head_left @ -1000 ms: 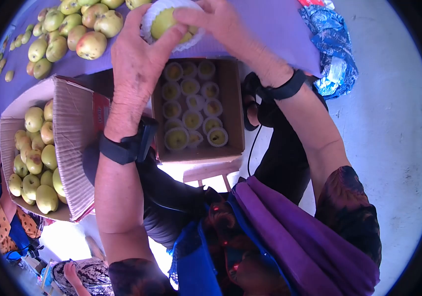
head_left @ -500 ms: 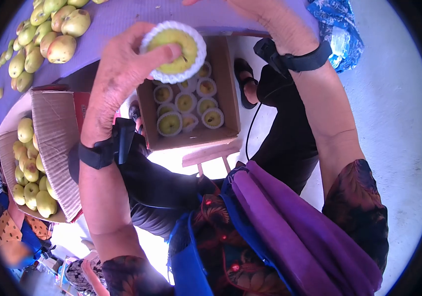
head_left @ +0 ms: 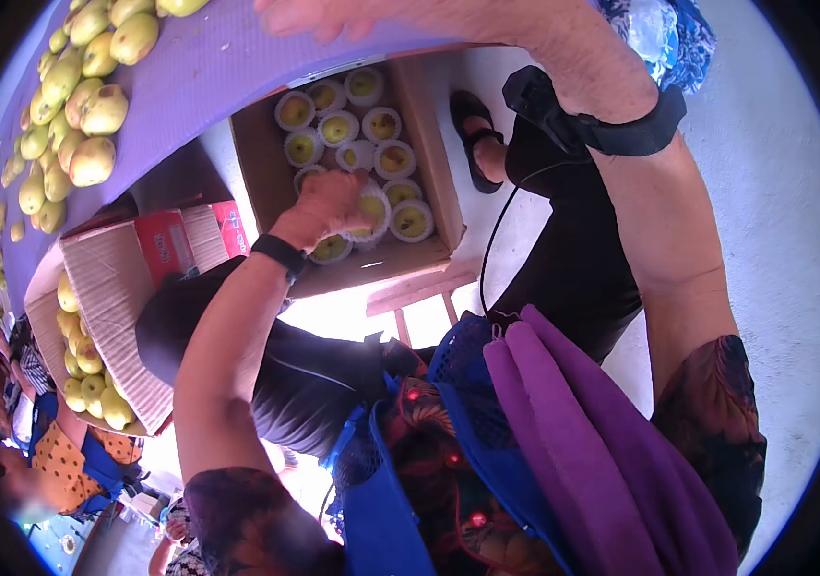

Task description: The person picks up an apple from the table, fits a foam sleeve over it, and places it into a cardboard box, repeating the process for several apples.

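On the far left I can see another person in orange cloth with black dots [head_left: 62, 468], low down by the edge. Above that, a heap of loose apples [head_left: 93, 161], yellow-green with some red, lies on the purple table [head_left: 208, 72]. Next I see a cardboard box [head_left: 120, 312], tipped on a slant, with more bare apples [head_left: 90, 359] inside it. The left arm, with a black band on the wrist, reaches up to the middle of my view. The left hand [head_left: 328, 204] is down in an open brown carton [head_left: 410, 267]. Its fingers are bent around one wrapped apple [head_left: 371, 213], which sits in a white foam net near the front of the carton. Lots of other apples in white nets [head_left: 383, 124] sit around it, side by side. Up at the top, the right hand [head_left: 319, 14] is over the table, near its edge. It is blurry and partly cut off, so I cannot tell how wide its fingers are. Just right of the carton is a foot in a black sandal [head_left: 472, 110]. Further right I see a long purple cloth [head_left: 568, 442] on the person's front, the right wrist with its black strap [head_left: 635, 132], a shiny blue bag [head_left: 698, 43] and the pale floor [head_left: 779, 240].
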Available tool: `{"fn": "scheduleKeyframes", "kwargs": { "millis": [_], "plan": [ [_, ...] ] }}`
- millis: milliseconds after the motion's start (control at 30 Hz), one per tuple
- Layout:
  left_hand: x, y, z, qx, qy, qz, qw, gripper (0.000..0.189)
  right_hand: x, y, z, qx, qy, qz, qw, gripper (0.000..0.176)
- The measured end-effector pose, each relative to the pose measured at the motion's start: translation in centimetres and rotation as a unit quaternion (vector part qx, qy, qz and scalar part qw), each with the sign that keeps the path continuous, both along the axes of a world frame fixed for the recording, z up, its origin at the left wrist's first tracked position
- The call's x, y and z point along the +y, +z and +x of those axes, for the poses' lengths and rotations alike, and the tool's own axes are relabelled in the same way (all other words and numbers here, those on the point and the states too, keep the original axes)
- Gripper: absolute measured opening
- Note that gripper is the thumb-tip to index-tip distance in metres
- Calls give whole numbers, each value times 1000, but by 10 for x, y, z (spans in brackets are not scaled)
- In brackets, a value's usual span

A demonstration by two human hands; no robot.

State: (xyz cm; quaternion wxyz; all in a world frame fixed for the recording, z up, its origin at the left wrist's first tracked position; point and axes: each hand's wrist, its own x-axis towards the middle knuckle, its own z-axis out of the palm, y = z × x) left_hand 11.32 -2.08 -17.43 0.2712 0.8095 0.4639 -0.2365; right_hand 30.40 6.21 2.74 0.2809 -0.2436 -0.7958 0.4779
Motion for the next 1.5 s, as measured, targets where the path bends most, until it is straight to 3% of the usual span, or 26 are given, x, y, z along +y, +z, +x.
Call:
{"fn": "scheduleKeyframes", "kwargs": {
  "millis": [167, 267, 333, 467, 533, 567, 633, 733, 800, 867, 933, 1100, 1167, 1233, 1267, 1333, 1400, 1467, 1500],
  "plan": [
    [-6, -45, 20, 62, -101, -31, 993, 46, 2, -10, 18, 8, 22, -19, 1000, 32],
    [-7, -62, 27, 102, -90, -56, 989, 50, -6, -8, 23, 3, 17, -23, 1000, 34],
    [-12, -66, 28, 89, -51, -65, 993, 48, -26, 9, 29, -83, -23, 151, 985, 34],
    [-16, -74, 33, 86, 33, -94, 991, 44, -24, 1, 30, -53, -49, 145, 987, 34],
    [-18, -80, 34, 81, 38, -102, 991, 44, -6, 6, 32, -94, 73, -28, 993, 33],
    [-18, -82, 33, 77, 42, -106, 990, 44, -6, 3, 31, -92, 74, -29, 993, 33],
    [-15, -83, 31, 78, 54, -116, 989, 44, -14, 5, 19, -195, -8, -9, 981, 31],
    [-9, -80, 31, 84, 86, -129, 984, 43, -14, 13, 17, -259, -3, -9, 966, 30],
    [-6, -81, 30, 89, 105, -132, 982, 43, -13, 8, 22, -219, 20, -21, 975, 30],
    [-8, -93, 27, 75, 62, -116, 989, 41, -12, 8, 23, -181, 45, -29, 982, 30],
    [-19, -102, 25, 42, 61, -85, 994, 44, -15, 14, 15, -268, -1, -51, 962, 29],
    [-20, -99, 29, 26, 52, -76, 995, 50, -13, 6, 16, -275, 27, 2, 961, 28],
    [-14, -85, 31, 18, 116, -144, 983, 53, -14, -2, 20, -265, 38, 3, 964, 28],
    [-13, -86, 24, -2, 145, -164, 976, 52, -21, -13, 29, -145, 37, 152, 977, 29],
    [-13, -87, 20, -22, 172, -185, 967, 52, -18, -20, 28, -144, 39, 153, 977, 29],
    [-11, -92, 15, -5, 199, -218, 956, 56, -12, -29, 21, -179, 17, 36, 983, 31],
    [-14, -96, 5, 12, 225, -250, 942, 60, -13, -29, 21, -199, 13, 36, 979, 32],
    [-18, -100, -4, -52, 276, -276, 919, 74, -11, -33, 21, -221, 6, 37, 975, 33],
    [-21, -107, -9, -53, 278, -275, 919, 74, -9, -43, 21, -227, -3, 144, 963, 33]
  ]
}}
